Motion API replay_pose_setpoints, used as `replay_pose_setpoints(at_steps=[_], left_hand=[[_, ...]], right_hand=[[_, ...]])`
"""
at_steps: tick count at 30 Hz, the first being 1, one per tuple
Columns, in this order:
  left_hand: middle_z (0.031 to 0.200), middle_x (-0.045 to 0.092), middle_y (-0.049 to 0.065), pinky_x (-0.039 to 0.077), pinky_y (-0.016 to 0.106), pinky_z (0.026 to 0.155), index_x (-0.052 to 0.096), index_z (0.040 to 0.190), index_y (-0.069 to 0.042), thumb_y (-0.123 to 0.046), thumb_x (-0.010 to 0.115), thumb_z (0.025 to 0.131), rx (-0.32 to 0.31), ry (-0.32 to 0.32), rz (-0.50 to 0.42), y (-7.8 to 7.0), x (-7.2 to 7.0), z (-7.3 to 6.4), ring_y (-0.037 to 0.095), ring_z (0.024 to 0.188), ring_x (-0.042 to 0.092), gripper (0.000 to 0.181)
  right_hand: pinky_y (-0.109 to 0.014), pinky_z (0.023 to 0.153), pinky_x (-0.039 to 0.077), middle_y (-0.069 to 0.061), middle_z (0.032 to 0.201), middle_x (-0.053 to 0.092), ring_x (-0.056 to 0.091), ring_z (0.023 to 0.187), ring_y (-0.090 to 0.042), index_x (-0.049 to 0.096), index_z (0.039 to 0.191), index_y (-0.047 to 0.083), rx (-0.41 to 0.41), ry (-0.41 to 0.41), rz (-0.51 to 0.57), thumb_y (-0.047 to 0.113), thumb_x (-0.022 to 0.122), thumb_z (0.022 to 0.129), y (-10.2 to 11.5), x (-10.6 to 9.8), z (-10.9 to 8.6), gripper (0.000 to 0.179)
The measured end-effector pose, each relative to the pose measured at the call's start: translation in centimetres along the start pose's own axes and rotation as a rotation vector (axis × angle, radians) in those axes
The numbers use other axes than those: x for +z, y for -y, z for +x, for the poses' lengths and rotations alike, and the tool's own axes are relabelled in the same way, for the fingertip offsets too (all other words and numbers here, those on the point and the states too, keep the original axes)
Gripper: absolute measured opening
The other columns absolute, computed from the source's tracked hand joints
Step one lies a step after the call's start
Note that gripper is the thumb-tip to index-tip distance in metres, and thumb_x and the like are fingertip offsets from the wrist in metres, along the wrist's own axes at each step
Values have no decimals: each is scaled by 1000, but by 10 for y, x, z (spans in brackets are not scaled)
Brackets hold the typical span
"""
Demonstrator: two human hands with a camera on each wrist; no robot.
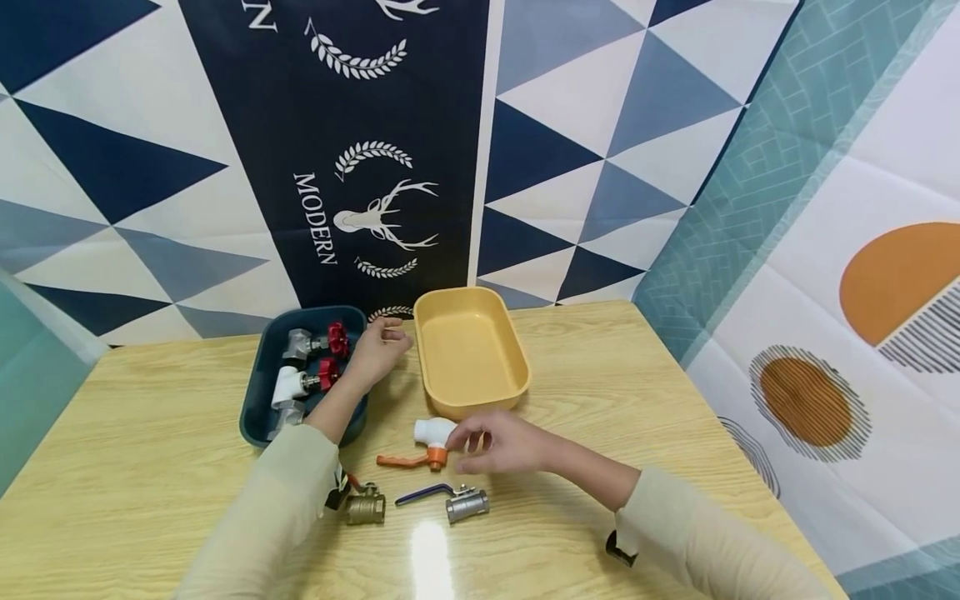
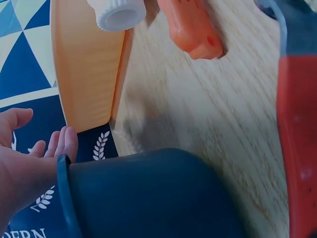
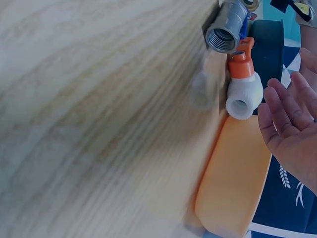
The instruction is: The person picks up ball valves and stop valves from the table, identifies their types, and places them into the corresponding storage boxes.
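Left hand (image 1: 381,354): released, holding nothing, fingers slack, over the right rim of a dark teal plastic bin (image 1: 309,316); whether it touches the rim, cannot tell. Right hand (image 1: 506,442): likewise unclenched, fingers loosely bent, right beside a white plastic ball valve with an orange lever (image 1: 433,432); contact unclear. That valve lies on the pale wood-grain table (image 1: 600,375), just in front of a yellow rectangular plastic tray (image 1: 471,358).

Bin, at left: a grey metal valve with a red knob (image 1: 300,343), a white plastic valve with a red knob (image 1: 289,387), a grey fitting (image 1: 288,414) partly behind the arm. Nearer me, a brass valve (image 1: 366,509), then a silver valve with a blue lever (image 1: 468,505).

Left wrist view alone gives the long red lever (image 2: 299,144) at full breadth; right wrist view alone, the silver valve's threaded bore (image 3: 222,39).
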State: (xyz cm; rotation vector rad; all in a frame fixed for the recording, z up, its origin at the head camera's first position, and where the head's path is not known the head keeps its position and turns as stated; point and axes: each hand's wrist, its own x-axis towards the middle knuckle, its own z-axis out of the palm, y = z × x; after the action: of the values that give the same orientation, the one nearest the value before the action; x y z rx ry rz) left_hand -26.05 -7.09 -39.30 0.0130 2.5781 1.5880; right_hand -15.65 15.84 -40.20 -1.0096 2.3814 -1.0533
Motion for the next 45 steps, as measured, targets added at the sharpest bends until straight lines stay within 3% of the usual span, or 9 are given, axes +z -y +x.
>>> replay_pose_setpoints(at_steps=[7,14,26,37,45], left_hand=[[124,54,18,47,35,85,43,136,-4,-23,57,90,-11,0,-1,3,8,2,30,112,54,52],[124,54,20,47,36,88,42,136,-3,-22,56,89,4,3,2,5,15,7,31,112,53,53],[122,52,18,47,35,86,42,135,-4,-21,57,90,-51,17,14,0,27,13,28,105,54,50],[117,53,15,48,27,77,36,138,-7,-17,57,90,-89,11,-1,0,31,15,24,97,56,53],[118,53,16,48,26,75,35,140,-7,-14,55,91,-82,30,5,2,31,14,23,95,56,53]], right_hand=[[-21,73,49,-6,101,67,63,88,-18,66,108,11,31,41,18,21,72,82,-7,11,-4,28],[-23,75,49,-2,104,66,62,90,-17,65,109,15,60,75,15,25,73,80,-7,14,-6,31],[-23,79,48,-3,104,65,59,91,-15,63,112,11,63,103,-15,29,78,76,-9,20,-9,43],[-17,78,46,2,100,63,54,88,-3,63,116,14,86,104,-31,33,78,74,-11,28,-10,48],[-14,77,45,5,102,61,52,89,1,60,120,14,98,113,-52,32,78,76,-12,33,-12,51]])
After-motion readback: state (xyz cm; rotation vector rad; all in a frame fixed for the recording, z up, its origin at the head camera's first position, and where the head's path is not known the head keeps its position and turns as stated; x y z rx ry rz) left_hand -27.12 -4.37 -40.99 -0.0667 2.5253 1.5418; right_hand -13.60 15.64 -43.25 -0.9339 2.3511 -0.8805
